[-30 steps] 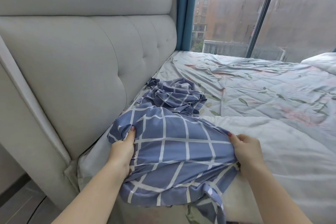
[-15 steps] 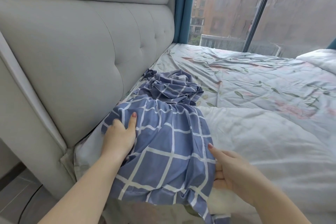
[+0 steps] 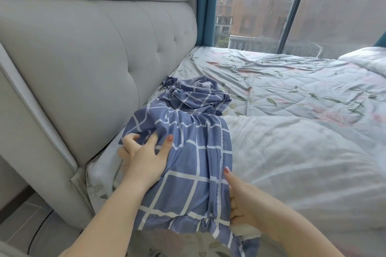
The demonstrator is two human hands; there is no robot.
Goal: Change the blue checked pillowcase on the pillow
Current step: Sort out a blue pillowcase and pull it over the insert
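The head view looks down on the near left corner of a bed (image 3: pixel 100 175), where it meets a padded grey headboard (image 3: pixel 94 58). The blue checked pillowcase (image 3: pixel 194 162) lies at this corner. It runs from the bed's near edge, where its end hangs over, back along the foot of the headboard. Its far end is bunched in a crumpled heap touching the headboard's base.

The left hand (image 3: pixel 144 158) grips the pillowcase's left edge. Its fingers (image 3: pixel 130 140) curl into a gathered fold and its thumb lies flat on top of the cloth. The right hand (image 3: pixel 246 200) grips the right edge near the bed's near edge, with the fingers curled round the hem and the thumb pointing up along the cloth. A white padded corner (image 3: pixel 247 233) shows just under this hand; I cannot tell whether it is the pillow.

A white quilt (image 3: pixel 302 162) lies touching the right side of the pillowcase. Beyond it a floral sheet (image 3: pixel 292 94) covers the bed as far as the window (image 3: pixel 261 6). A teal curtain (image 3: pixel 205 2) hangs beside the headboard's far end. Grey floor (image 3: pixel 25 225) shows at the lower left.
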